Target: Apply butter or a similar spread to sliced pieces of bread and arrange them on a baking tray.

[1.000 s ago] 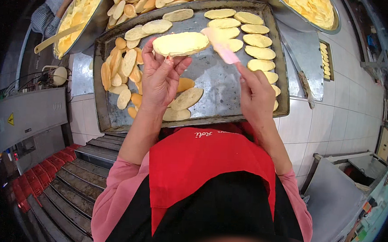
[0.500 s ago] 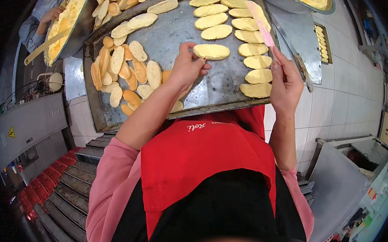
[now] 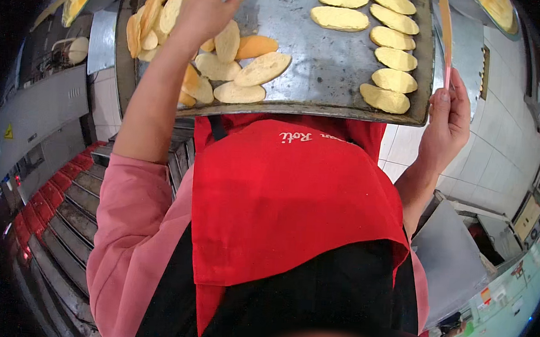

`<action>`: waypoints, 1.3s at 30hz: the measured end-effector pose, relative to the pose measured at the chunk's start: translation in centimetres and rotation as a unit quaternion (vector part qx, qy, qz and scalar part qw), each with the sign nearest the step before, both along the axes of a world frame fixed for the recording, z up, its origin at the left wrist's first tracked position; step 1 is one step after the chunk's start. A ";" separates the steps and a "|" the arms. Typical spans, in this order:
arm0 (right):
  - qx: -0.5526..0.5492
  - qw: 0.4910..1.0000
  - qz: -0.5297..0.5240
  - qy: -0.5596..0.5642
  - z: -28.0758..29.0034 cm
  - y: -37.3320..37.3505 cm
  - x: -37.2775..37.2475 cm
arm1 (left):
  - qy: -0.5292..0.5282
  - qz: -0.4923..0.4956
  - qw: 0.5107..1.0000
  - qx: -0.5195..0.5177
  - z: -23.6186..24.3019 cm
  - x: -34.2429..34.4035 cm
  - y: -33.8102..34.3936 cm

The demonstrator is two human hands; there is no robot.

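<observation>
My left hand (image 3: 206, 11) is over the left half of a worn metal baking tray (image 3: 324, 74). Its thumb and a finger show apart; the other fingertips are cut off by the top edge. Plain oval bread slices (image 3: 263, 69), some crust side up, lie loosely beneath and beside it. Off the tray's right edge, my right hand (image 3: 448, 120) grips a pink spatula (image 3: 446, 31), its blade pointing up. Near that edge, bread slices coated with yellow spread (image 3: 395, 59) form a column. A second column of coated slices (image 3: 339, 18) stands left of it, partly out of view.
A bowl of yellow spread (image 3: 82, 3) with a spatula across it stands at the upper left, and another bowl (image 3: 501, 11) at the upper right. A grey metal cabinet (image 3: 44, 111) and dark slatted racks (image 3: 64, 249) are on the left. Pale floor tiles (image 3: 494, 150) lie right.
My left hand has let go of the coated slice in the left column and moved left over the plain slices. My right hand and the spatula have moved right, off the tray. The view has shifted.
</observation>
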State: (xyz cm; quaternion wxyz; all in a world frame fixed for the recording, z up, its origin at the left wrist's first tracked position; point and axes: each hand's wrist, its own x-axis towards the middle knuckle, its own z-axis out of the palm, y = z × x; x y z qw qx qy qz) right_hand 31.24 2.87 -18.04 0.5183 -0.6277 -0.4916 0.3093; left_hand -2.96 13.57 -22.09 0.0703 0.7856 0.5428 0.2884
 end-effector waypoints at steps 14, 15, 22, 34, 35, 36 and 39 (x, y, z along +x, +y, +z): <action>0.026 0.999 -0.002 -0.045 2.6 0.6 -0.7 | 0.200 -0.089 0.970 -0.103 -0.6 0.4 -8.3; 0.033 0.998 -0.001 -0.056 2.9 0.7 -0.2 | 0.195 -0.092 0.972 -0.089 -0.2 -0.3 -7.9; 0.051 0.968 -0.162 -0.186 7.4 5.1 3.8 | -0.534 0.148 0.752 -0.358 1.8 -0.8 -6.1; -0.110 0.757 -0.054 -0.641 11.7 26.4 10.9 | -0.682 0.140 0.622 -0.359 1.4 1.0 -3.5; -0.142 0.727 -0.034 -0.671 11.6 27.9 10.5 | -0.679 0.130 0.621 -0.369 0.8 0.4 -3.5; -0.138 0.730 -0.031 -0.669 11.1 29.4 10.4 | -0.676 0.119 0.620 -0.379 0.6 0.1 -3.4; -0.172 0.697 -0.010 -0.696 10.0 33.1 10.9 | -0.714 0.152 0.583 -0.356 1.5 2.6 -3.2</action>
